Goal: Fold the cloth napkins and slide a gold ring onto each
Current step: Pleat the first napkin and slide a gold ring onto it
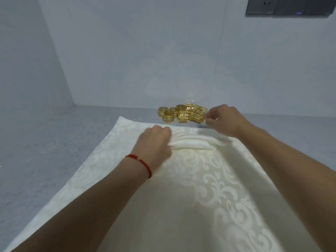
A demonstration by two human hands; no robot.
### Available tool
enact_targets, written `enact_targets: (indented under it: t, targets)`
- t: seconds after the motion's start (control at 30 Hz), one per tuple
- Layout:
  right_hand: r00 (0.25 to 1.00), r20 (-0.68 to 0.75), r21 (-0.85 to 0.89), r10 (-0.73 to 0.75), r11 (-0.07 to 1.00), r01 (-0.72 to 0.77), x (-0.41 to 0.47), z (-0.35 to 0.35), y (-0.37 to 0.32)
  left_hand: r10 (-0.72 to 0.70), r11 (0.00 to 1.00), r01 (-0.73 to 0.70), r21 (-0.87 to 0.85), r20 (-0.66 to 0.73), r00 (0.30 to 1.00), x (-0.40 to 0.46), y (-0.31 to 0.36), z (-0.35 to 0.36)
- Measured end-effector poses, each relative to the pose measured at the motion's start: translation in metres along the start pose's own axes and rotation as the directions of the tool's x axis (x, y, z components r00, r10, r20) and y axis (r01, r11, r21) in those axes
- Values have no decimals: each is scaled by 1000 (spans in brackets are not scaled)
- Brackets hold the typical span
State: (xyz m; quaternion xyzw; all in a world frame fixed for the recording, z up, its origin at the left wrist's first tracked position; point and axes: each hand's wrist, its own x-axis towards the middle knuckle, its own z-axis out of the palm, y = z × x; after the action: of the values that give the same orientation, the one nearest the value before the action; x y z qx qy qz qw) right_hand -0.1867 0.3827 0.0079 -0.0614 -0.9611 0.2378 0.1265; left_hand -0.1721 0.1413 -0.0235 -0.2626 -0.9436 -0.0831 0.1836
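A cream napkin (190, 188) with a woven scroll pattern lies spread over the grey worktop (45, 151), reaching from the near edge back toward the wall (136, 51). Its far edge runs just short of a heap of gold rings (183, 114), which sits at the back of the worktop close to the wall, the rings tumbled against one another with their cut-out fret pattern showing.

The left hand (156, 140) lies on the napkin near its far edge, fingers curled and bunching a fold of cloth, so that a soft ridge of gathered fabric runs from it toward the right. A red cord bracelet (143, 163) circles that wrist.

The right hand (223, 120) reaches past the far edge of the napkin to the right side of the heap. Its thumb and fingers are drawn together at the nearest ring, touching or pinching it; from here I cannot tell whether it truly grips the ring.

High on the wall at the right is a dark socket plate (289, 6).
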Motion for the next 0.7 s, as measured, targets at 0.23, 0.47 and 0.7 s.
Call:
enact_targets:
  t: [0.23,0.47,0.7]
  targets:
    - [984,-177,-289,36,953,-87,59,64,5,-181,980,165,-112,-157,971,-16,-50,24]
    - [962,-272,-445,0,887,-126,81,87,4,-223,972,204,-115,-189,956,-15,-54,31]
    - [941,-303,-405,-150,914,15,60,79,11,-262,954,223,-202,-195,945,-16,-56,28]
